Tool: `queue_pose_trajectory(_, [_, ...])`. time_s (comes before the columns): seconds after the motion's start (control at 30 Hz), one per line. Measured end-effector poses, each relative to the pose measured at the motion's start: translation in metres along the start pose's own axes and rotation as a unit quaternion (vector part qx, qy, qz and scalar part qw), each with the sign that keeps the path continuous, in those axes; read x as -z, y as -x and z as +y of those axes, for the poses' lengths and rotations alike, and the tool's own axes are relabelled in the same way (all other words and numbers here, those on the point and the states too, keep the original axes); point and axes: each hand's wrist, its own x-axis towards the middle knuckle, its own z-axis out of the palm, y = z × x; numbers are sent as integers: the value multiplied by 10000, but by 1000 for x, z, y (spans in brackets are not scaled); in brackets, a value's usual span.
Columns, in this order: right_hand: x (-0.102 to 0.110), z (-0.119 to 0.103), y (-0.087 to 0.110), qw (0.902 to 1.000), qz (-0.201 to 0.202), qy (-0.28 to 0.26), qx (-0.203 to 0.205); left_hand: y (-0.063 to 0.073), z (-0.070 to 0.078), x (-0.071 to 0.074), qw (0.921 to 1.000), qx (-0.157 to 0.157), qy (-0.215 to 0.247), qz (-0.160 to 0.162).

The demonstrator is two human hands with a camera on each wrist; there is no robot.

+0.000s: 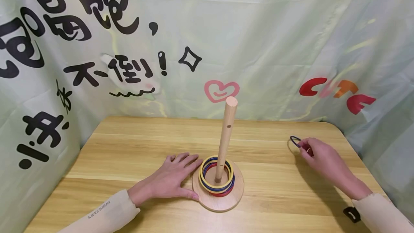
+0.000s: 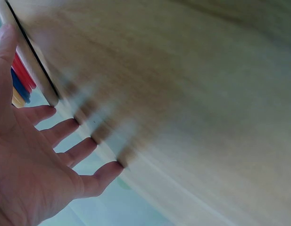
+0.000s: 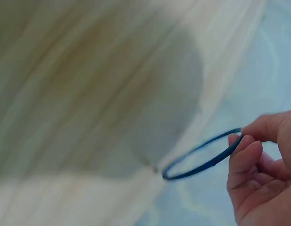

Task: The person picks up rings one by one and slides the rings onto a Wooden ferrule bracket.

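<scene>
A wooden peg (image 1: 226, 136) rises from a round wooden base (image 1: 220, 204). Several rings in yellow, blue and red lie stacked around its foot, a yellow ring (image 1: 201, 181) on top. My left hand (image 1: 171, 177) rests beside the base with fingers spread, its thumb touching the rim; in the left wrist view the fingertips (image 2: 91, 140) meet the tabletop. Over at the right, my right hand (image 1: 323, 157) pinches a dark blue ring (image 1: 292, 138) between thumb and fingers. The right wrist view shows this blue ring (image 3: 202, 167) tilted, its far edge close to the table surface.
The wooden table (image 1: 155, 136) has rounded far corners. Behind and beside it hangs a pale cloth (image 1: 258, 46) printed with black characters, a pink heart and coloured letters. A small black object (image 1: 351, 214) shows beside my right sleeve.
</scene>
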Motion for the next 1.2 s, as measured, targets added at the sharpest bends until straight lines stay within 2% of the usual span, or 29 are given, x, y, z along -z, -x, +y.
queue_pose_trajectory(0.1, [6, -21, 4, 9988, 165, 27, 453, 0, 0, 0, 10000, -7, -16, 17])
queue_pose_trajectory(0.17, [9, -32, 7, 9953, 339, -42, 904, 0, 0, 0, 10000, -4, -46, 22])
queue_pose_trajectory(0.33, [16, -58, 12, 9728, 915, -145, 2124, 0, 0, 0, 10000, 7, -48, 6])
queue_pose_trajectory(0.4, [20, -69, 14, 9644, 1023, -220, 2430, 0, 0, 0, 10000, 3, -42, 6])
queue_pose_trajectory(0.47, [25, -80, 16, 9601, 1004, -352, 2586, 0, 0, 0, 10000, -8, -39, 17])
queue_pose_trajectory(0.63, [39, -108, 21, 9592, 839, -802, 2577, 0, 1, 0, 10000, -25, -60, 49])
queue_pose_trajectory(0.87, [60, -140, 17, 9397, 856, -1931, 2689, 0, 1, 0, 9999, -60, -124, 72])
queue_pose_trajectory(1.0, [76, -157, 11, 9412, 795, -2305, 2340, 0, 1, 1, 9999, -76, -111, 80])
queue_pose_trajectory(1.2, [89, -169, -3, 9215, 1141, -2762, 2481, 0, 1, 1, 9999, -59, -115, 63])
